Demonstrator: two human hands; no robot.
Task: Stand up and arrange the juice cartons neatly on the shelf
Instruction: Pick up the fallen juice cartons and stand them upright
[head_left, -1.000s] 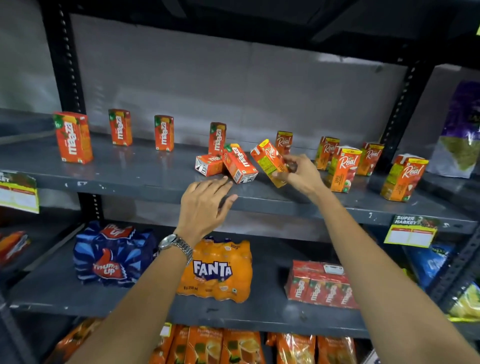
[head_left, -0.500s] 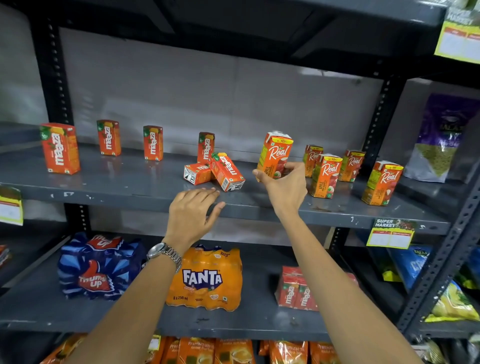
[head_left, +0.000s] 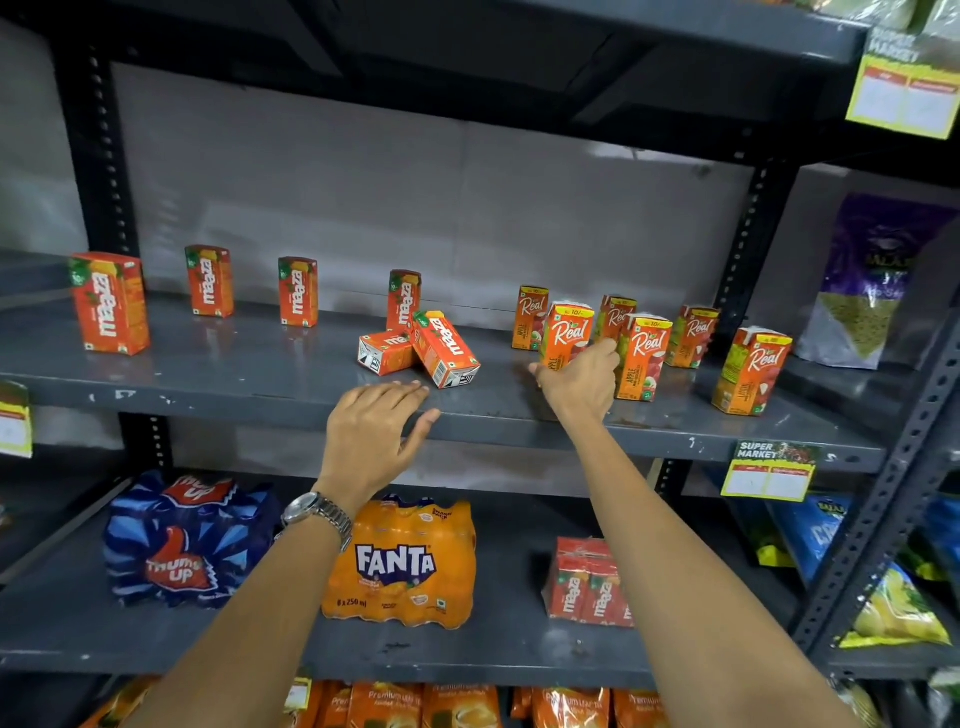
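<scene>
My right hand (head_left: 579, 382) grips an upright orange Real carton (head_left: 567, 332) standing on the grey shelf (head_left: 260, 379), among several other upright Real cartons (head_left: 753, 369). Two red Maaza cartons (head_left: 447, 349) lie toppled at the shelf's middle, one (head_left: 383, 352) leaning against the other. Behind them one Maaza carton (head_left: 403, 299) stands, and three more Maaza cartons (head_left: 110, 302) stand spaced along the left. My left hand (head_left: 376, 434) rests open on the shelf's front edge, just in front of the toppled cartons and not touching them.
The shelf below holds a blue Thums Up pack (head_left: 179, 540), an orange Fanta pack (head_left: 402, 564) and a red Maaza multipack (head_left: 589, 584). A purple pouch (head_left: 867, 280) stands on the neighbouring shelf at the right. Yellow price tags (head_left: 769, 470) hang from shelf edges.
The Real carton in my right hand went from tilted above the shelf to upright, and moved right to stand among the other Real cartons. My left hand stayed at the shelf edge.
</scene>
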